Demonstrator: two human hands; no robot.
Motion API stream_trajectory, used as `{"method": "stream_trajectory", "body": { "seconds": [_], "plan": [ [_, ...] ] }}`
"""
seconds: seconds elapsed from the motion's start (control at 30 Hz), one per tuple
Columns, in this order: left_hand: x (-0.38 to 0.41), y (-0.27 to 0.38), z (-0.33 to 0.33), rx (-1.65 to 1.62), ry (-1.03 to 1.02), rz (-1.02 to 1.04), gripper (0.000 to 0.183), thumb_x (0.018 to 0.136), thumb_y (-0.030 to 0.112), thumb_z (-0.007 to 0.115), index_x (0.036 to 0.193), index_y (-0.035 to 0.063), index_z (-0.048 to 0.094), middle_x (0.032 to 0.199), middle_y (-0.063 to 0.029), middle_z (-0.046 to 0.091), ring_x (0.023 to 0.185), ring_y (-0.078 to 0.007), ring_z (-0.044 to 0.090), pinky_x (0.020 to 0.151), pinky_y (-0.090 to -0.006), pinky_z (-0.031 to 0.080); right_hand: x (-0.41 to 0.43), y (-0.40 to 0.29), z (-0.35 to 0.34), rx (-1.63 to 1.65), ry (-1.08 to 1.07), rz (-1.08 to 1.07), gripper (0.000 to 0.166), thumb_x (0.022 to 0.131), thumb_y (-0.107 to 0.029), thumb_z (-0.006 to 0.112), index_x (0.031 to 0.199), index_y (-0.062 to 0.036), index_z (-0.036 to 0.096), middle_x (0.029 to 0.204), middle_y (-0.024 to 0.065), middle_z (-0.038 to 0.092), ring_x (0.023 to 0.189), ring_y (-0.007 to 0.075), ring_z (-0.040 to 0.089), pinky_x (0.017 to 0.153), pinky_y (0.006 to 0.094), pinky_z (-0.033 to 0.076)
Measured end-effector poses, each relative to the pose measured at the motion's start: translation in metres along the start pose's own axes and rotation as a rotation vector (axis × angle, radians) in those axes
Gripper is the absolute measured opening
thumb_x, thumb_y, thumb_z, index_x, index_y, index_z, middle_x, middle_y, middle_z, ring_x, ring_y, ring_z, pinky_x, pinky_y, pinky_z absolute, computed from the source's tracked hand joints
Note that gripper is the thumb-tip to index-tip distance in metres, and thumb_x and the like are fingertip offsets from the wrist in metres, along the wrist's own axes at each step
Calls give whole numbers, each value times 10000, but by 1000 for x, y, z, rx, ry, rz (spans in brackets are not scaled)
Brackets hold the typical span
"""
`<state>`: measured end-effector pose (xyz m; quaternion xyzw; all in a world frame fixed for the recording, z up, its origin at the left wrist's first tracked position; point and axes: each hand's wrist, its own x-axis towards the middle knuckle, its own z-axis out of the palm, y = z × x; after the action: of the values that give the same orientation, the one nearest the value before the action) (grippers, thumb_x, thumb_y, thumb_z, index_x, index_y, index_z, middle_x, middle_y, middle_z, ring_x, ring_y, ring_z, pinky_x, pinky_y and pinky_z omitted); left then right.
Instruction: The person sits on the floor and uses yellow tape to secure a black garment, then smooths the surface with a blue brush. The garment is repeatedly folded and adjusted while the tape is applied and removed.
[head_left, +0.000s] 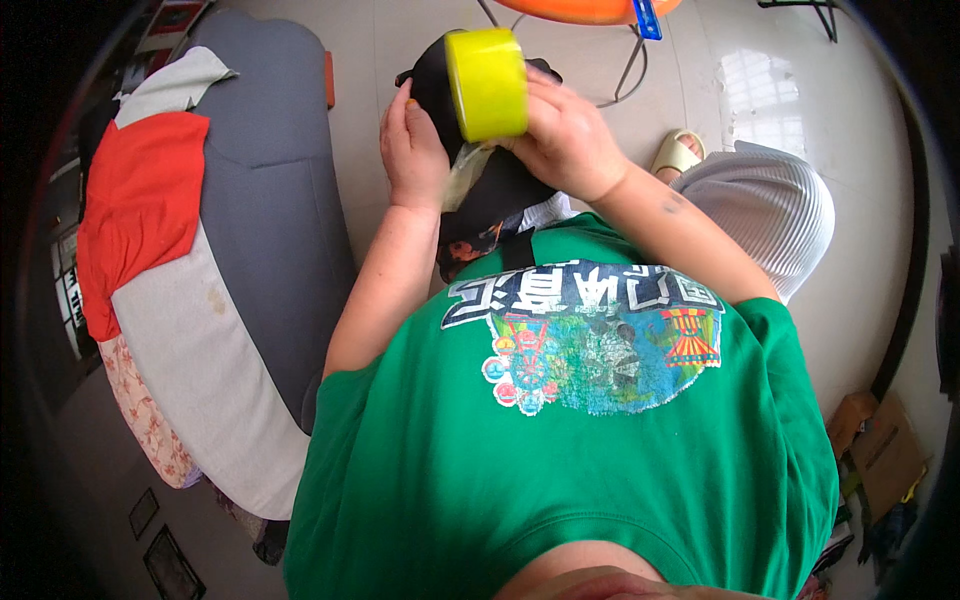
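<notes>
My right hand (566, 139) grips a wide roll of yellow adhesive tape (489, 84) by its right side, with the roll slightly blurred. From under the roll a translucent strip of tape (466, 176) hangs down between my hands. My left hand (415, 150) lies along the left side of a black object (433, 75), perhaps a bag or cloth, with its fingers together and thumb raised. Whether the left fingers grip it is hidden. More black material (502, 184) spreads over my lap below the roll, and the roll and right hand cover part of it.
A grey sofa (262, 97) runs along the left, bearing a red cloth (150, 225) and pale covers (210, 367). Ahead stands an orange seat (592, 9) with a blue item (646, 19). White pleated fabric (757, 202) covers my right knee. Cardboard (889, 454) lies at lower right.
</notes>
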<state>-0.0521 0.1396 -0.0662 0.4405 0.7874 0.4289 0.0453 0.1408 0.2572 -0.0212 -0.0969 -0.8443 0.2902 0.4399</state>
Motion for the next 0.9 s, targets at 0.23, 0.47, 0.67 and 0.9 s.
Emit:
{"method": "stream_trajectory", "body": {
  "seconds": [0.23,0.47,0.67,0.9],
  "plan": [
    [8,15,-2,17,2,-22,396,1053,213,450,1363,6,581,1367,-240,580,1294,-386,531,1113,-438,403,7,45,-14,1132,146,781,394,1008,-335,650,1260,-32,647,1187,67,711,1065,158,686,980,364,530],
    [26,103,-21,90,-50,712,578,897,335,751,1350,12,593,1427,-188,545,1297,-372,511,1114,-470,365,2,21,-38,1675,167,906,504,1032,-418,562,1386,-60,554,1252,78,687,1141,190,680,994,362,539],
    [40,103,6,-229,-377,582,303,940,258,737,1103,12,671,1152,-140,692,957,-258,687,1088,-485,416,4,27,-48,1323,61,982,524,984,-501,600,1243,-48,645,1096,42,716,961,130,689,945,294,535],
    [26,110,3,-918,-481,58,292,1031,231,634,1161,-28,595,1025,-87,696,864,-137,679,766,-312,609,0,48,-77,1194,61,1010,444,971,-507,603,1078,-88,703,1026,79,723,972,179,704,926,351,541]
  ]
}}
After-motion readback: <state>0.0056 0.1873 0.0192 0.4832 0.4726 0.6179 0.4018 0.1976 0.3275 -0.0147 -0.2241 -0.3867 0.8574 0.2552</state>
